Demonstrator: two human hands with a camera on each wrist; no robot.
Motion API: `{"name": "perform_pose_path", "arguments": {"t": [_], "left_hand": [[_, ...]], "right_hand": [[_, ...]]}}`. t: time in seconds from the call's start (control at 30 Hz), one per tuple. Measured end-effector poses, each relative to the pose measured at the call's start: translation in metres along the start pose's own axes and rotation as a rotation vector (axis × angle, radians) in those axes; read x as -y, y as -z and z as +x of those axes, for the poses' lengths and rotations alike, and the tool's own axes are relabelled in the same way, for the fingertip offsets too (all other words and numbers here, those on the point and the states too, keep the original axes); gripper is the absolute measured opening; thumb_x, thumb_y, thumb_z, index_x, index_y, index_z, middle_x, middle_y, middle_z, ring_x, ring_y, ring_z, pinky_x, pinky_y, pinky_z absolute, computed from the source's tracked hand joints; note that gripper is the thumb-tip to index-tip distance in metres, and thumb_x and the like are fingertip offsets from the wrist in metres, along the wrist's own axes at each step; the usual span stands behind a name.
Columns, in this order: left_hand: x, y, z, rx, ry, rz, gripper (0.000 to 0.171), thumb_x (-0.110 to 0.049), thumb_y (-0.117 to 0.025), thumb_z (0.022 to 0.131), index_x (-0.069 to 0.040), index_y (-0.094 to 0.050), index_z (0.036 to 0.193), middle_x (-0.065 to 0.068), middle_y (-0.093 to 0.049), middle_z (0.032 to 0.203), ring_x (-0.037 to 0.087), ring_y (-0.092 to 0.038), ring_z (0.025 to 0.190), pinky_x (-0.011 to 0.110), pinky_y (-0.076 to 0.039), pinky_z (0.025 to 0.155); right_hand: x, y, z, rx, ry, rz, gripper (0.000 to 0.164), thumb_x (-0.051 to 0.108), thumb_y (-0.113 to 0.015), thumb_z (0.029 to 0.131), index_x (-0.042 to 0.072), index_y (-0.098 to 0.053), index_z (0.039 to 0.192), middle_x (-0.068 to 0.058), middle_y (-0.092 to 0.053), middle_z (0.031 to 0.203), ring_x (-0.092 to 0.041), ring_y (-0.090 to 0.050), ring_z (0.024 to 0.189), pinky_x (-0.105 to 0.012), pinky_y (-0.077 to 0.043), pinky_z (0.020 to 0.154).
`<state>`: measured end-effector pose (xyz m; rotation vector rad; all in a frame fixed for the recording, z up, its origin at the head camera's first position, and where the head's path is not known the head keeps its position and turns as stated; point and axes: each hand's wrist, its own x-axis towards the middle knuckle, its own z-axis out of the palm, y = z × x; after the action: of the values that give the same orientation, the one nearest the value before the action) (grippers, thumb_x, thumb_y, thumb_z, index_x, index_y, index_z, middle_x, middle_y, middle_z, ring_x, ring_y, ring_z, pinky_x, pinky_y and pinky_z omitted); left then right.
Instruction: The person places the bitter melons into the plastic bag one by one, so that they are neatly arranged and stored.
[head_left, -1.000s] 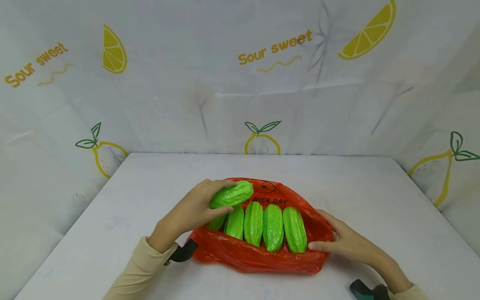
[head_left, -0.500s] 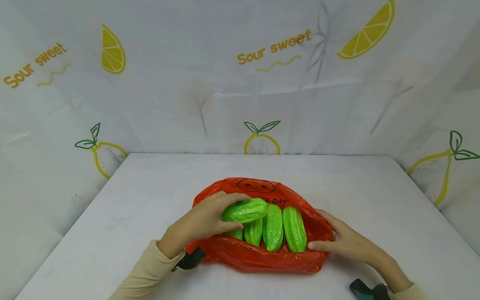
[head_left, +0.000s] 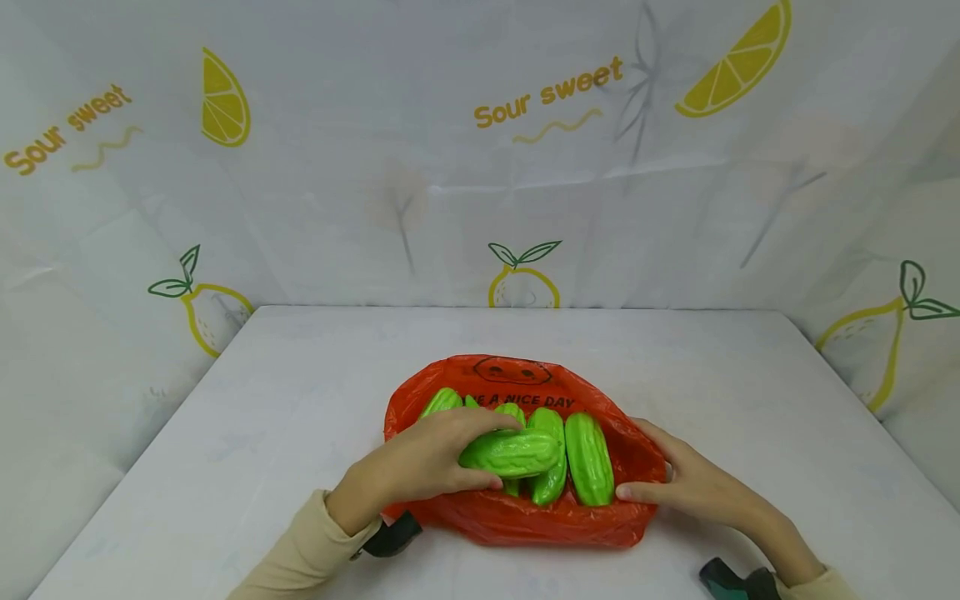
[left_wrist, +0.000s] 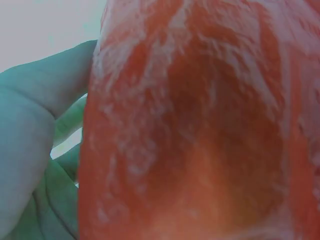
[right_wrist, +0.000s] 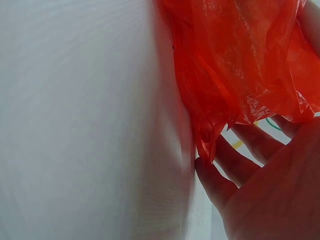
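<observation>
A red plastic bag (head_left: 547, 523) with a printed face lies with its mouth spread wide on the table. Several bright green ridged bitter melons (head_left: 589, 458) sit inside it, side by side. My left hand (head_left: 416, 458) grips one more bitter melon (head_left: 513, 452), held crosswise over the middle of the row, thumb in front and fingers behind. At the bag's right end my right hand (head_left: 697, 483) holds the edge, its thumb on the rim by the rightmost melon. The right wrist view shows fingers around the crumpled bag (right_wrist: 240, 60); in the left wrist view, red plastic (left_wrist: 175, 125) hides the held melon.
The white table (head_left: 315, 358) extends around the bag. Behind it hangs a pale cloth (head_left: 337, 217) printed with lemons and lettering. Dark wrist mounts (head_left: 390, 535) sit below both forearms, the left one close to the bag's front left edge.
My left hand has carried the bitter melon rightward and toward me, from the bag's left end to over the middle. Melons at the left now show behind it. My right hand stays put.
</observation>
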<state>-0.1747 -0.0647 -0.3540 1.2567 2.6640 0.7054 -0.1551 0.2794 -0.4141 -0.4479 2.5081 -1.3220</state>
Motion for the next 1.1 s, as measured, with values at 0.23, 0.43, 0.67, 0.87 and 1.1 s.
{"name": "perform_pose_path", "arguments": {"t": [0.23,0.43,0.67,0.87,1.1], "left_hand": [[-0.008,-0.001,-0.003,0.034,0.014,-0.011,0.056,-0.031,-0.08,0.084,-0.02,-0.058,0.135,-0.008,-0.063,0.13,0.006,-0.057,0.122,0.026,-0.046,0.106],[-0.014,-0.001,-0.004,0.122,0.015,0.0,0.05,-0.034,-0.079,0.084,-0.022,-0.061,0.129,-0.011,-0.062,0.124,0.004,-0.057,0.115,0.022,-0.047,0.101],[-0.017,-0.003,-0.006,0.172,-0.018,0.015,0.039,-0.038,-0.079,0.084,-0.024,-0.064,0.117,-0.013,-0.062,0.11,-0.001,-0.053,0.093,0.015,-0.047,0.087],[-0.017,-0.005,-0.005,0.193,-0.023,0.018,0.037,-0.035,-0.08,0.084,-0.024,-0.066,0.117,-0.015,-0.065,0.112,0.0,-0.056,0.093,0.015,-0.047,0.086],[-0.017,-0.005,-0.005,0.233,-0.043,0.025,0.035,-0.032,-0.078,0.086,-0.027,-0.069,0.119,-0.016,-0.067,0.117,-0.002,-0.059,0.099,0.015,-0.047,0.088]], "right_hand": [[0.0,0.0,0.0,0.004,0.0,0.003,0.075,0.028,-0.076,0.085,0.008,-0.037,0.147,-0.019,-0.052,0.139,-0.039,-0.05,0.124,-0.058,-0.054,0.089],[-0.001,0.0,0.0,0.001,0.005,-0.003,0.075,0.028,-0.076,0.085,0.008,-0.038,0.147,-0.018,-0.053,0.139,-0.037,-0.052,0.122,-0.057,-0.054,0.089],[0.0,0.0,0.001,-0.003,0.003,-0.008,0.075,0.029,-0.076,0.086,0.008,-0.038,0.147,-0.018,-0.053,0.139,-0.039,-0.052,0.123,-0.057,-0.055,0.089],[0.001,0.0,0.0,-0.001,0.001,-0.005,0.075,0.028,-0.076,0.086,0.008,-0.038,0.147,-0.019,-0.053,0.139,-0.039,-0.052,0.122,-0.055,-0.055,0.088],[0.0,0.0,0.0,0.0,0.004,-0.004,0.074,0.028,-0.075,0.086,0.009,-0.038,0.147,-0.017,-0.054,0.138,-0.028,-0.055,0.119,-0.055,-0.055,0.088]]}}
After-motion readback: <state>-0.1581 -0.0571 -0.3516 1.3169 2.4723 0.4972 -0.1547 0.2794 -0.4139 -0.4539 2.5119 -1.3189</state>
